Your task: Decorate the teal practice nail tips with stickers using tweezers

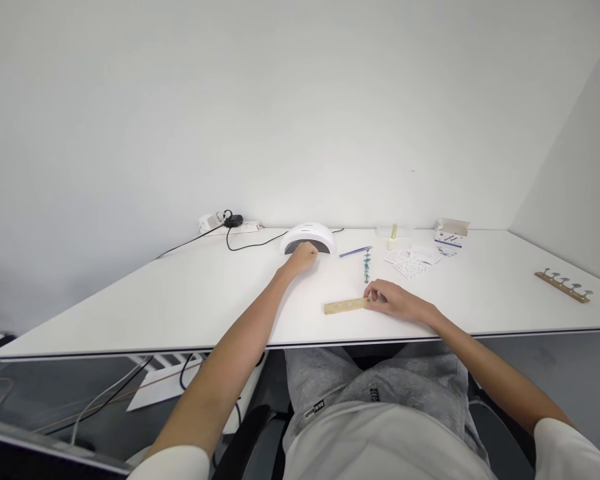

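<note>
Strip (pixel 345 306) wants a light, flat hold imo, so go easy with the right hand (pixel 394 300), which is pinching one end. Left hand (pixel 303 257) is curled at the mouth of the lamp (pixel 310 233), can't tell if it's gripping anything. Strip's on the near side of the lamp, off to its right, well apart from the left hand.
</note>
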### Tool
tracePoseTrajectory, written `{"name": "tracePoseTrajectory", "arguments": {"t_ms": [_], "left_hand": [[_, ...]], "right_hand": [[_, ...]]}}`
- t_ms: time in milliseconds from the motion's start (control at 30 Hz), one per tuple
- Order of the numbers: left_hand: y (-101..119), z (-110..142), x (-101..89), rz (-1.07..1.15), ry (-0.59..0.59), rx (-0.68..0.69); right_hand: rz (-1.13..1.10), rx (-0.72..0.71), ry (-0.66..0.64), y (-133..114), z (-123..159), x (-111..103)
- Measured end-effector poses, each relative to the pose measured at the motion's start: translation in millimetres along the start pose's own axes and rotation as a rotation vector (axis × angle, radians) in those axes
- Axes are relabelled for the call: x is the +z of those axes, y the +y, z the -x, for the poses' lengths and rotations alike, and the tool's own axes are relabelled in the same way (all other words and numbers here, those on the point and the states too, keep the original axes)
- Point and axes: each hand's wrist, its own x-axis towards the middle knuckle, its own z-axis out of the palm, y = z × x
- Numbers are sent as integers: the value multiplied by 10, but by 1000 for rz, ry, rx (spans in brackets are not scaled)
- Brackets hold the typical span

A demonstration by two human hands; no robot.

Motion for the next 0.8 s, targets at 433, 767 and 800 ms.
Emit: {"name": "tracePoseTrajectory", "arguments": {"t_ms": [433, 767, 800], "left_hand": [[-46, 16, -156, 30, 179, 29], [-291, 55, -372, 45, 552, -80], [-297, 53, -371, 31, 582, -77]], "right_hand": [[181, -12, 111, -198, -143, 189], [445, 72, -16, -495, -1351, 429], [441, 78, -7, -490, -1442, 459]]}}
